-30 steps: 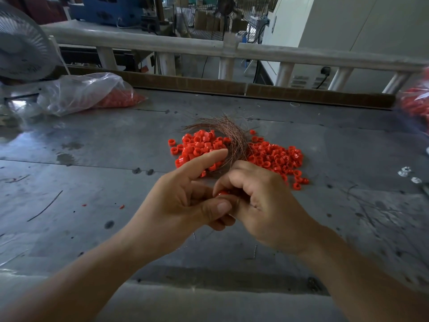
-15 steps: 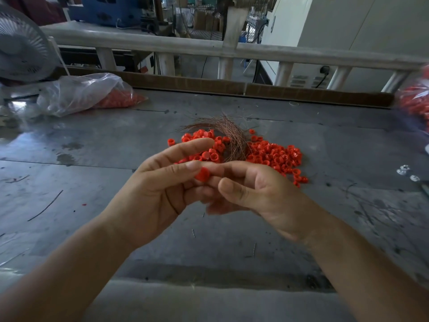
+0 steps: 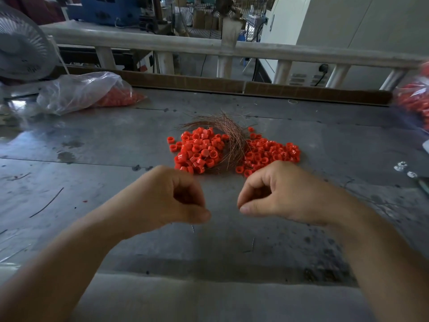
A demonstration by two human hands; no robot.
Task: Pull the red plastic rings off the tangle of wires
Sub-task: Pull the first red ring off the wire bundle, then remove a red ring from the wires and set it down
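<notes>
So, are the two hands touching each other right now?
No, the left hand and the right hand are apart, with bare grey table showing in the gap between them.

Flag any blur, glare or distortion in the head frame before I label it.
Head view: wide-angle bending bows the railing and stretches the forearms toward the bottom corners; bright glare washes the table at far left, below the plastic bag; the red bag at the right edge is smeared; red rings and wires are sharp; left hand and right hand look slightly soft.
</notes>
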